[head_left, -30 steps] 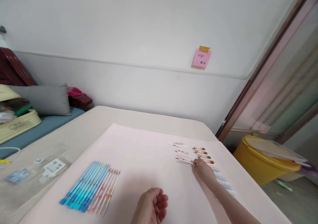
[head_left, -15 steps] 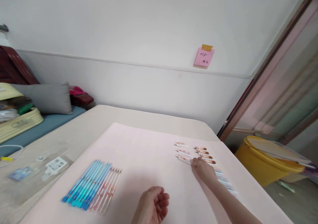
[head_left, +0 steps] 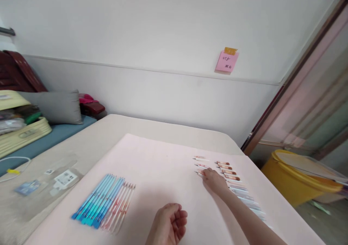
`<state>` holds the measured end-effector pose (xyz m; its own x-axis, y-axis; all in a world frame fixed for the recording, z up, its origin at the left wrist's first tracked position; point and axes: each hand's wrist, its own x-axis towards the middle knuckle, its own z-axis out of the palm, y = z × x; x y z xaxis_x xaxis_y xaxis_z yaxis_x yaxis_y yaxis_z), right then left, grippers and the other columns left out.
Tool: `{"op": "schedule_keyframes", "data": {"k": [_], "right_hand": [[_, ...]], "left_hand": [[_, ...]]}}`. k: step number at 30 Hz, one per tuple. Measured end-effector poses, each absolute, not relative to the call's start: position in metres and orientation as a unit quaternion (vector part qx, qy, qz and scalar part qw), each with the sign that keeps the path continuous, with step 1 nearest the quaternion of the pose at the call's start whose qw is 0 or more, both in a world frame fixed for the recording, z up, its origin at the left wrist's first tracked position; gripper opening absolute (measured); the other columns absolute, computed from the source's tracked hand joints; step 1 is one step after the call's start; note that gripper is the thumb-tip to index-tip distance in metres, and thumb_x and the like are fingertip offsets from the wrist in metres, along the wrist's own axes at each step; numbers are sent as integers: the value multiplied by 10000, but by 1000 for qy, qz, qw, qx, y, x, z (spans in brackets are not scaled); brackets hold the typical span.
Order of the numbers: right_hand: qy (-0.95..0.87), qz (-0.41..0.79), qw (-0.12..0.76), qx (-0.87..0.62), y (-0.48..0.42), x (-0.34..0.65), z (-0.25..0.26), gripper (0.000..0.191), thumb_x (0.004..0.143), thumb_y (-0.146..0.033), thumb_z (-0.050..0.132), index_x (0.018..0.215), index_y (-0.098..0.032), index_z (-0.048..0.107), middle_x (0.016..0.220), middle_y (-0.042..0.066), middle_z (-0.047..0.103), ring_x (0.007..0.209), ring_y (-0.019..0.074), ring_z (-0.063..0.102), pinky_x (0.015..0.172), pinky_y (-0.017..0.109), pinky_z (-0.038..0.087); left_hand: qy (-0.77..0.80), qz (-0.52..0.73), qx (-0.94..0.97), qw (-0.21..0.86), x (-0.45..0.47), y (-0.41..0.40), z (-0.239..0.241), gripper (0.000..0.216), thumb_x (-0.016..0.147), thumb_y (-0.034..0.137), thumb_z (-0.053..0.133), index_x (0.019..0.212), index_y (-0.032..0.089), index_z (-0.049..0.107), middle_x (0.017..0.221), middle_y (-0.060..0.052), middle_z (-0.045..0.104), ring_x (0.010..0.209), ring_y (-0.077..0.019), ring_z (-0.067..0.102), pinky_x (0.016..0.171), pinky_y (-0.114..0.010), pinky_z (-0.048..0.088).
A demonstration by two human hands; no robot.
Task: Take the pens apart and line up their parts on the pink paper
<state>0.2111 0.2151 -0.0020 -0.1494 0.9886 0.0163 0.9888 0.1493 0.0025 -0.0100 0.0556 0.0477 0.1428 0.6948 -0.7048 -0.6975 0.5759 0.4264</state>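
My right hand reaches to the right side of the pink sheet, fingers bent down together over a white and orange pen, whose dark tip sticks out to the left. Two similar pens, one of them a white pen, lie just beyond it. To their right is a column of pens with brown-orange prints. My left hand rests near the front middle, fingers curled in, with nothing visible in it. On the left lie side by side several blue pens and several white and red pens.
The pink sheet covers much of the table. Pale blue and white pens lie beside my right forearm. Clear plastic packaging is at left, a yellow bin at right. A pink note hangs on the wall.
My right hand has moved left along the pen and now covers more of it. The left hand stays curled in place. The view has shifted slightly.
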Motion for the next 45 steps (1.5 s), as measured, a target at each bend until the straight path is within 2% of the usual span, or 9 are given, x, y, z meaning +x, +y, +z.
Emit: {"op": "schedule_keyframes", "data": {"k": [10,16,22,26,30,32,36,40,45], "right_hand": [[-793,3,3,-609,214,211,3,265,838,-183,367,979,-236,584,1059,55,586,985,202,495,618,252,334],[-803,10,-2,-596,212,212,8,268,835,-195,378,981,-257,593,961,43,618,959,200,508,607,249,326],[-797,7,0,-604,205,209,11,295,811,-143,389,998,-259,585,971,41,609,945,187,520,611,238,338],[-787,-6,16,-617,194,202,21,341,800,-140,389,1085,-248,540,1095,59,568,972,197,526,645,253,372],[-781,-16,40,-623,154,176,35,387,801,-147,381,1173,-194,480,1199,98,523,1048,214,507,750,281,399],[-798,5,43,-602,120,154,41,334,809,-194,406,1118,-245,522,1137,50,578,1007,180,541,767,251,407],[-819,114,69,-559,54,111,54,252,780,-182,445,978,-277,570,951,3,647,860,168,606,671,231,427],[-804,114,53,-581,32,93,56,232,767,-162,457,938,-260,579,914,9,662,817,188,626,620,245,421],[-811,80,34,-578,39,107,30,222,795,-169,432,947,-249,573,896,20,666,800,205,637,601,262,424]], "left_hand": [[457,463,5,760,-12,56,47,178,643,238,640,758,133,554,690,-65,645,508,-86,562,428,-159,393],[445,470,2,762,-13,55,46,165,651,231,637,760,137,555,679,-58,648,512,-91,574,430,-163,400],[442,473,5,762,-12,57,44,167,650,230,637,765,137,560,684,-59,654,522,-93,583,433,-161,404],[447,475,9,758,-12,57,44,194,639,241,645,773,129,561,703,-70,658,532,-91,584,443,-159,416],[445,484,11,753,-16,56,44,211,640,243,650,792,121,567,734,-86,663,557,-101,594,457,-165,434],[443,495,11,748,-18,56,44,213,648,240,647,805,117,574,755,-98,665,575,-111,602,470,-175,449],[420,523,11,742,-21,53,45,207,648,219,643,808,100,586,780,-117,663,613,-127,610,527,-198,479],[433,532,11,728,-29,52,47,228,633,219,652,813,95,586,795,-123,658,623,-130,606,546,-205,481],[454,537,50,709,-43,51,45,233,642,220,643,830,99,579,815,-121,648,634,-121,592,539,-198,454]]}}
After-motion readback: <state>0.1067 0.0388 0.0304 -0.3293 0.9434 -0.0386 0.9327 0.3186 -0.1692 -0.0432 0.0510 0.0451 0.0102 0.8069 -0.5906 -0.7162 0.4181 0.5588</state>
